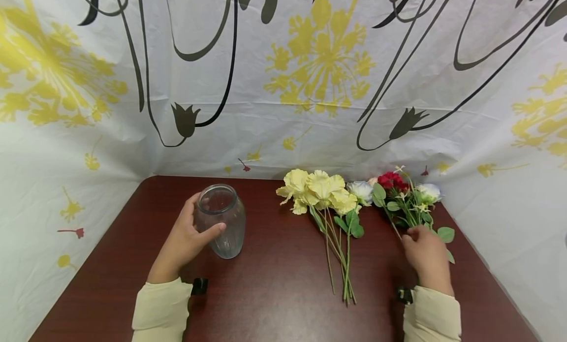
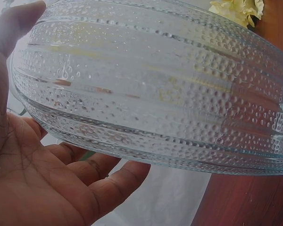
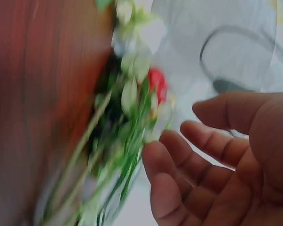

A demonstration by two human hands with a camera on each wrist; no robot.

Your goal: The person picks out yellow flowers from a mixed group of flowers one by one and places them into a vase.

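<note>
The left hand (image 1: 188, 238) grasps the rounded clear-glass vase (image 1: 232, 223), which could slip if grip loosens; right of vase, the empty right hand (image 1: 428, 258) is near red-white-green leafy flowers (image 1: 408, 204).

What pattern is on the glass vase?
Glass vase: small round dots in bands split by lengthwise lines; best in left wrist view.

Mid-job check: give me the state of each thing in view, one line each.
Glass vase: upright or nearly so, mouth open, no flowers inside.
Left hand: gripping the vase's side.
Yellow flowers: lying on the table, petals spread, stems crossing.
Mixed flowers: lying near the table's right edge, outside the vase.
Right hand: fingers loosely curled by the mixed flowers, holding nothing.
</note>
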